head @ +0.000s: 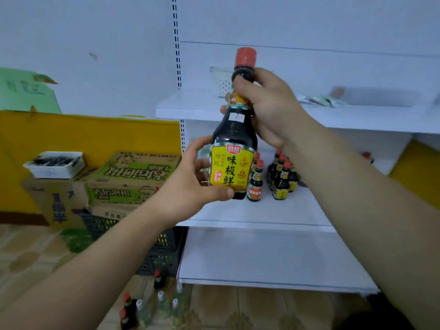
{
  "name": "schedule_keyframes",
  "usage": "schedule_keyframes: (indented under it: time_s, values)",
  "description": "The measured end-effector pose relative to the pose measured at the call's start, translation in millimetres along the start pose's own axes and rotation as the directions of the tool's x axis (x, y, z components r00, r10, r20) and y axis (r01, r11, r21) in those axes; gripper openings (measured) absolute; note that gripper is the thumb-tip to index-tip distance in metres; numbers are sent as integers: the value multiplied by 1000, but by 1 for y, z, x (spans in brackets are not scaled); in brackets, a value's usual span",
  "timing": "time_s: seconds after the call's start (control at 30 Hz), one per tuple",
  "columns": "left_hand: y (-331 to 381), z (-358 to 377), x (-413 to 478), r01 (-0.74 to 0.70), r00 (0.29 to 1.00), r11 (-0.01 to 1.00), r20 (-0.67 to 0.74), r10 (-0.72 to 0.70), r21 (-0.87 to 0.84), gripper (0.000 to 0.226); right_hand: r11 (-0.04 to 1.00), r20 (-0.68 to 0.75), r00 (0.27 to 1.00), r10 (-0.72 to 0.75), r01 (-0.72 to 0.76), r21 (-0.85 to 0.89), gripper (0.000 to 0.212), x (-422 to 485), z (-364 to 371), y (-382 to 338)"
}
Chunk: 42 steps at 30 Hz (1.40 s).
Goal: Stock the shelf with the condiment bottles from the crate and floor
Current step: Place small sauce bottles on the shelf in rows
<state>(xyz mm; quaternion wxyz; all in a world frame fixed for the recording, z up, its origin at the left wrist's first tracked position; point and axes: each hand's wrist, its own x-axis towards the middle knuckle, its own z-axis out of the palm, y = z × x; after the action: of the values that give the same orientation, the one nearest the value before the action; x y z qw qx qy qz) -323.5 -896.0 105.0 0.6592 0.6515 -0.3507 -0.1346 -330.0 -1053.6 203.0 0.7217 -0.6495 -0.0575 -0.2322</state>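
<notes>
I hold a dark soy sauce bottle with a red cap and yellow label upright in front of the white shelf unit. My left hand grips its lower body around the label, thumb under the base. My right hand grips the neck just below the cap. Several smaller dark bottles with red caps stand on the middle shelf behind it. A dark plastic crate sits on the floor left of the shelf. Several bottles, dark and clear, stand on the floor in front of it.
Cardboard boxes are stacked left of the shelf, one carrying a white tray. A white basket and packets lie on the upper shelf. The bottom shelf board is bare. A yellow wall panel runs behind the boxes.
</notes>
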Motion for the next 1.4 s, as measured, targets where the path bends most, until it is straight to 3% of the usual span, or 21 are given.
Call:
schedule_keyframes:
  time_s: [0.4, 0.73, 0.87, 0.93, 1.13, 1.4]
  values:
    - [-49, 8, 38, 113, 993, 992, 40, -111, -48, 78, 986, -40, 986, 160, -161, -29, 7, 24, -46, 52]
    - [-119, -36, 102, 228, 958, 973, 187, -219, -28, 85, 930, -141, 969, 205, -237, -280, 7, 77, -53, 126]
    - [-146, -47, 117, 282, 927, 959, 256, -273, 3, 89, 880, -177, 952, 249, -299, -370, 29, 84, -64, 151]
    - [-162, -45, 118, 299, 909, 953, 292, -297, 36, 89, 864, -148, 946, 287, -322, -387, 23, 80, -76, 165]
    - [-198, -14, 126, 407, 852, 909, 323, -412, 86, 91, 825, -138, 910, 391, -413, -385, 20, 70, -124, 201]
    - [-221, 96, 163, 440, 846, 895, 299, -441, 74, 92, 826, -167, 893, 418, -450, -340, 18, 58, -233, 197]
